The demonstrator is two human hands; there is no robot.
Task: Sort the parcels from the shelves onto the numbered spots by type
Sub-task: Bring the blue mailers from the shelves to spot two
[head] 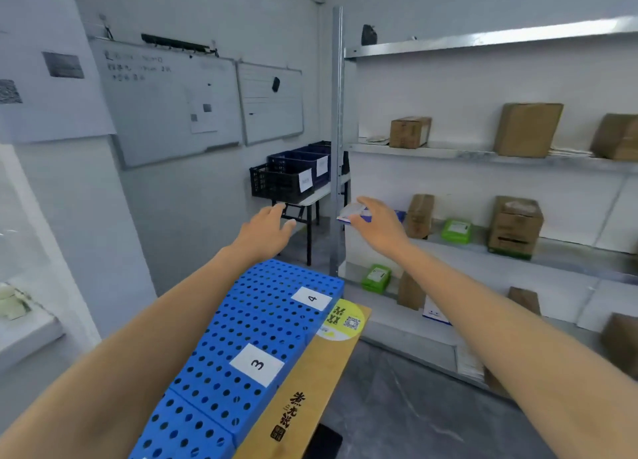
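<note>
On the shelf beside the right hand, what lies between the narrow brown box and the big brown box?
A green parcel lies between the narrow brown box and the big brown box, seen in the head view.

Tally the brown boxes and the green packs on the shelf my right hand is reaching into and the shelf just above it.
Brown boxes: 5
Green packs: 1
Total: 6

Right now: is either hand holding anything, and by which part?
Right hand grips a flat white-and-blue parcel by its right end, fingers over the top. Left hand holds nothing.
</note>
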